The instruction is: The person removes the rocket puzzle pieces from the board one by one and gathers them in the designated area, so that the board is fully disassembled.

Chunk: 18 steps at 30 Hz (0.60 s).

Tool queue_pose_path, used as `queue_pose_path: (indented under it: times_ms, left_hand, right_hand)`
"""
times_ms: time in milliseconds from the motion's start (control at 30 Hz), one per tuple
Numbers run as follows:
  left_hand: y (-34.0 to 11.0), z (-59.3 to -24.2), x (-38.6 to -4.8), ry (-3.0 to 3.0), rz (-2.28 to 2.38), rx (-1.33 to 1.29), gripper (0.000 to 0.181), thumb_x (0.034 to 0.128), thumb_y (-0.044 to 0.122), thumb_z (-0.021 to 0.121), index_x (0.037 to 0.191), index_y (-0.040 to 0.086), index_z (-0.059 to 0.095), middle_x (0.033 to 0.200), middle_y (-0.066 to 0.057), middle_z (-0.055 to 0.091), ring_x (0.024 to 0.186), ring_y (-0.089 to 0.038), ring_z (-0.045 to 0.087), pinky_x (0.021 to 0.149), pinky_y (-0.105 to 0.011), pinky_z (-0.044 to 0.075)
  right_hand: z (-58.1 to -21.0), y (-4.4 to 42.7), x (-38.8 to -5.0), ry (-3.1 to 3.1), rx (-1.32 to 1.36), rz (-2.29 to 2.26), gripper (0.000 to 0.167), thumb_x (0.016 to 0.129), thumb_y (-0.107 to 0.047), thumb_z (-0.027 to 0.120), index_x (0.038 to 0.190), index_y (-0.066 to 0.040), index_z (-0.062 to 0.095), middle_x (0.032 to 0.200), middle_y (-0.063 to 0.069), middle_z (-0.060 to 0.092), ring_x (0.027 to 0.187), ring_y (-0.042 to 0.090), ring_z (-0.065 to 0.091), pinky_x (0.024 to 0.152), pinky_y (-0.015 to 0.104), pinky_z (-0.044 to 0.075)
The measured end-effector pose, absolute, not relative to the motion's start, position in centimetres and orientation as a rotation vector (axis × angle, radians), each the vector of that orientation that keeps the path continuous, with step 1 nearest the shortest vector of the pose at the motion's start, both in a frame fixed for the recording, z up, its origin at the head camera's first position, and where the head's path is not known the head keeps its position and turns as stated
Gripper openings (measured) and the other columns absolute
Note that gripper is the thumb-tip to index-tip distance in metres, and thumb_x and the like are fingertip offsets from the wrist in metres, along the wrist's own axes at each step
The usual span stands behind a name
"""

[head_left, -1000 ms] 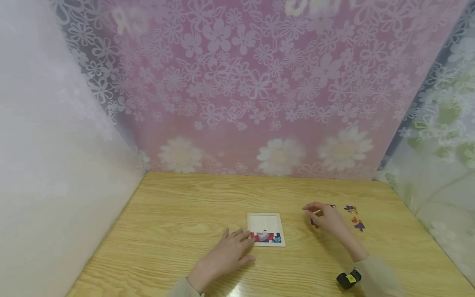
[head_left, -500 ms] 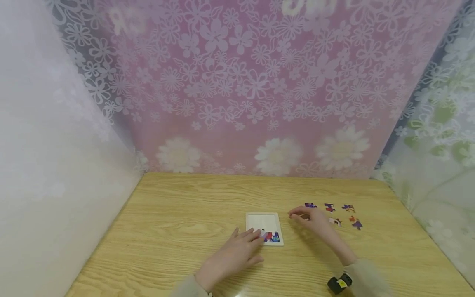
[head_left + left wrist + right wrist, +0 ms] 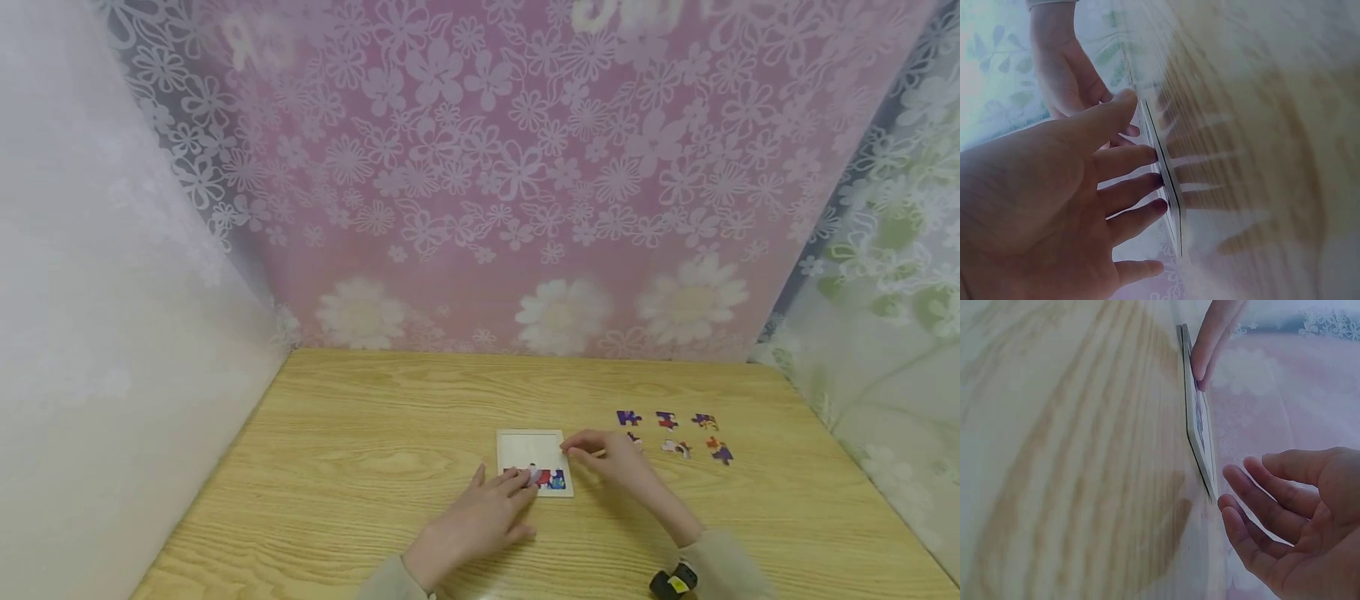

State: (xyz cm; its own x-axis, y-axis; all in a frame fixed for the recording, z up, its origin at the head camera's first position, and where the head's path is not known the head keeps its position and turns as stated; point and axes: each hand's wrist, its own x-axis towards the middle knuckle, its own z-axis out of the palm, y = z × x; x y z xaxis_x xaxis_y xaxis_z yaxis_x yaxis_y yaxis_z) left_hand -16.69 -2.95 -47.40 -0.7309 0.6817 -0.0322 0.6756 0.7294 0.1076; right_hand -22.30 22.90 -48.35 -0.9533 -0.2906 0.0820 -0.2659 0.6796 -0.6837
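A small square puzzle tray [image 3: 529, 450] with a pale rim lies on the wooden table, a row of colourful puzzle pieces [image 3: 557, 480] along its near side. My left hand [image 3: 480, 512] rests its straight fingers on that row and covers part of it. Beside the tray's right rim hovers my right hand [image 3: 618, 467], its fingers loosely bent. In the right wrist view the right hand [image 3: 1310, 531] has thumb and fingers apart, and no piece shows between them. The left wrist view shows the left hand's fingertips at the tray [image 3: 1169, 181].
Several loose puzzle pieces [image 3: 666, 420] lie in two rows to the right, one partly hidden behind the right hand. A black wrist device [image 3: 672, 582] sits at the right sleeve. Flowered panels [image 3: 450, 250] stand behind and at the sides of the table [image 3: 360, 425].
My right hand has moved left from above the loose pieces to the tray's right rim. The left hand has slid a little to the right over the row of pieces.
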Motion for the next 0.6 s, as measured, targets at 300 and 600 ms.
queue_pose_path:
  times_ms: [300,600]
  left_hand:
    - [-2.86,-47.44,-16.67,2.841,0.158,1.09,0.061,0.0984,0.052,0.058,0.15,0.019,0.052,0.159,0.0,0.041,0.146,-0.018,0.04,0.115,-0.06,0.034]
    - [-2.87,-47.61,-16.67,2.833,0.172,1.078,0.063,0.0981,0.052,0.059,0.151,0.019,0.051,0.16,0.001,0.04,0.147,-0.017,0.038,0.115,-0.061,0.033]
  right_hand:
    - [-48.82,22.48,-22.3,2.803,-0.496,-1.113,0.02,0.099,-0.03,0.066,0.108,-0.015,0.077,0.11,0.004,0.076,0.094,0.021,0.071,0.079,0.042,0.058]
    - [-48.86,22.31,-22.28,2.734,-0.545,-1.125,0.023,0.1,-0.029,0.064,0.108,-0.012,0.077,0.108,0.006,0.076,0.095,0.023,0.071,0.082,0.046,0.058]
